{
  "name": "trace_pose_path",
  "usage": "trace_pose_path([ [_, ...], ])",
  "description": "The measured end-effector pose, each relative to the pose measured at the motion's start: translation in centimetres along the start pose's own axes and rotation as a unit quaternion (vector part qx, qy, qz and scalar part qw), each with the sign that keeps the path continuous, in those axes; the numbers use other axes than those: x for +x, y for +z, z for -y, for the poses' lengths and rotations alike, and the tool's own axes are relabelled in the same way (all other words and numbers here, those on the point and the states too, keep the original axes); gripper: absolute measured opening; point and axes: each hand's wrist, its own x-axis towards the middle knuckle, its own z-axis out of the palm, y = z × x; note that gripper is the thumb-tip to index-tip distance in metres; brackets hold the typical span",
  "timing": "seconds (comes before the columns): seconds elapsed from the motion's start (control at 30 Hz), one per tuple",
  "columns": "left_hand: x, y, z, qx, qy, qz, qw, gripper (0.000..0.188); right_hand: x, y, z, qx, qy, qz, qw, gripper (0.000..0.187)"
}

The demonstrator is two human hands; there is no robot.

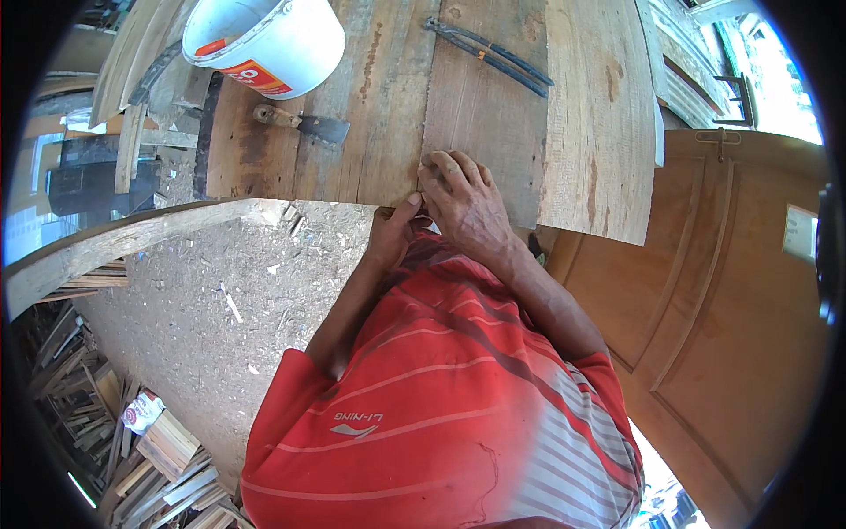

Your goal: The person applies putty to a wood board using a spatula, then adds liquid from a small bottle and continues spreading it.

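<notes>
At the near edge of the wooden plank tabletop [388, 132], my two hands are close together. My right hand [467, 198] rests over the edge, its fingers bent and drawn in. Just left of it and lower, my left hand [394, 227] is closed at the edge, its thumb pointing up toward the right hand. What they hold, if anything, is hidden between them. Farther off on the tabletop lie a pair of long-handled pincers [493, 57] and, to the left, a putty knife [308, 125] with a wooden handle.
A white bucket [304, 44] stands at the tabletop's far left. On my right is a brown panelled wooden door [705, 282]. A curved wooden beam [123, 242] runs to the left. Stacked wood offcuts [167, 467] lie at the lower left, beside a littered floor [220, 309].
</notes>
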Motion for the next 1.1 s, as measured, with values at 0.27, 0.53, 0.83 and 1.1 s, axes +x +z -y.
trace_pose_path([
  [0.27,-0.1,-0.3,-0.5,0.005,-0.020,0.048,0.999,0.044,0.4,-0.3,0.5,0.012,0.017,0.019,1.000,0.046],
  [0.53,-0.6,0.5,-1.0,0.008,-0.007,0.031,0.999,0.044,0.5,-0.5,1.4,0.022,0.041,0.008,0.999,0.047],
  [0.83,-0.6,0.5,-1.6,0.037,-0.053,-0.010,0.998,0.046,1.0,0.4,1.5,0.022,0.038,-0.005,0.999,0.049],
  [1.1,-3.7,-0.2,-8.4,0.422,-0.107,0.133,0.890,0.042,1.2,1.7,1.3,0.069,0.035,-0.044,0.996,0.033],
])
